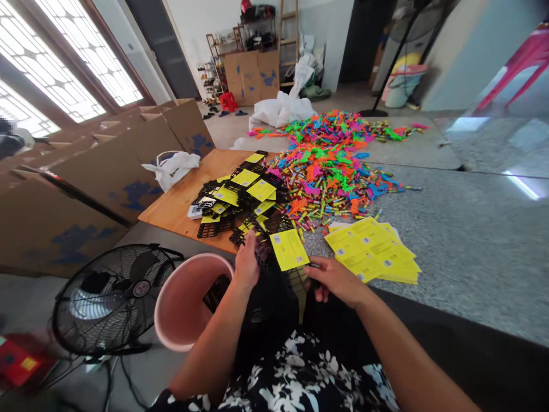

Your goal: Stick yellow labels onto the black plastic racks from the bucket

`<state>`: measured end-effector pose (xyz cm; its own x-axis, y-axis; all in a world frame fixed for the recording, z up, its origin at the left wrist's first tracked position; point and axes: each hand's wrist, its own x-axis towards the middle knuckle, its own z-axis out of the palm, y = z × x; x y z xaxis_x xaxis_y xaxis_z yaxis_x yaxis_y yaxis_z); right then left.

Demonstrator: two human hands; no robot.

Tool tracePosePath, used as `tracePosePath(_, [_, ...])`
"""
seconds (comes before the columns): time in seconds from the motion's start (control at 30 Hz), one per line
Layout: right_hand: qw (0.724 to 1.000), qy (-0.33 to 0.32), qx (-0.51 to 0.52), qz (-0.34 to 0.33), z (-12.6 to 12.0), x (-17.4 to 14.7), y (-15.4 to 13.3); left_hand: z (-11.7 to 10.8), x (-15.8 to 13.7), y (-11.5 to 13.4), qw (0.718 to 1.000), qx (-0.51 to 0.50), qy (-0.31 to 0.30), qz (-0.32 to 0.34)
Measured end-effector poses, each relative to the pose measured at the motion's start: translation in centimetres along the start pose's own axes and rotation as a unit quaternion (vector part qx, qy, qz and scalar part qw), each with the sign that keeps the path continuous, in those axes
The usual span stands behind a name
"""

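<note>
The right hand (333,280) curls at the 4-o'clock corner of a yellow printed card (289,250); the left hand (247,264), fingers forward, is just off its 9-o'clock side. I cannot tell whether either grips anything. Black plastic grids (246,201) pile up at 11 o'clock, toy pistols (338,163) heap at 1, yellow sheets (369,247) stack at 3, a pink bucket (183,312) stands at 8.

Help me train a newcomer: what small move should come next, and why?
Perhaps bring the left hand to the yellow card on its right: the right hand is at that card's near right corner, while the left is apart from it.
</note>
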<state>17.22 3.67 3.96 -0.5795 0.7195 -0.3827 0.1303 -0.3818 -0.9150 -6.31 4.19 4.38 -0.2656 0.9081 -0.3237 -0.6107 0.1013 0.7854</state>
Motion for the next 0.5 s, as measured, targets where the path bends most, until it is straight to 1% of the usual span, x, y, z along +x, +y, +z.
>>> tracePosePath(0.1, [0.999,0.024,-0.024,-0.031,-0.6,2.1,-3.0,-2.6,-0.3,1.5,0.999,-0.022,0.038,0.002])
tracePosePath(0.17, [0.995,0.067,0.0,-0.068,-0.2,4.1,-5.9,-3.7,-0.6,2.0,0.999,-0.033,0.034,-0.015])
tracePosePath(0.23, [0.98,0.112,0.097,-0.129,0.5,6.2,-8.6,-3.9,-0.8,2.0,0.999,-0.028,0.026,-0.03])
tracePosePath(0.27, [0.974,0.115,0.119,-0.154,0.8,7.1,-9.5,-3.7,-0.9,1.8,0.999,-0.02,0.023,-0.036])
tracePosePath(0.3, [0.973,0.124,0.106,-0.163,1.1,7.8,-10.0,-3.4,-0.9,1.6,0.999,-0.011,0.02,-0.042])
tracePosePath(0.33, [0.975,0.134,0.062,-0.166,1.2,8.1,-10.0,-3.0,-0.9,1.5,0.999,-0.002,0.013,-0.051])
tracePosePath(0.37, [0.972,0.159,-0.019,-0.171,1.1,8.0,-9.4,-2.6,-0.9,1.3,0.998,0.006,0.003,-0.058])
tracePosePath(0.4, [0.957,0.197,-0.119,-0.178,0.9,7.5,-8.3,-2.3,-1.0,1.1,0.998,0.014,-0.008,-0.065])
tracePosePath(0.43, [0.923,0.245,-0.231,-0.185,0.4,6.8,-6.8,-2.1,-1.0,0.9,0.997,0.023,-0.018,-0.073])
tracePosePath(0.47, [0.868,0.317,-0.338,-0.179,-0.2,5.8,-5.0,-1.9,-1.0,0.6,0.996,0.032,-0.028,-0.079])
tracePosePath(0.5, [0.844,0.356,-0.365,-0.164,-1.0,4.8,-3.1,-1.7,-1.0,0.3,0.995,0.04,-0.038,-0.084])
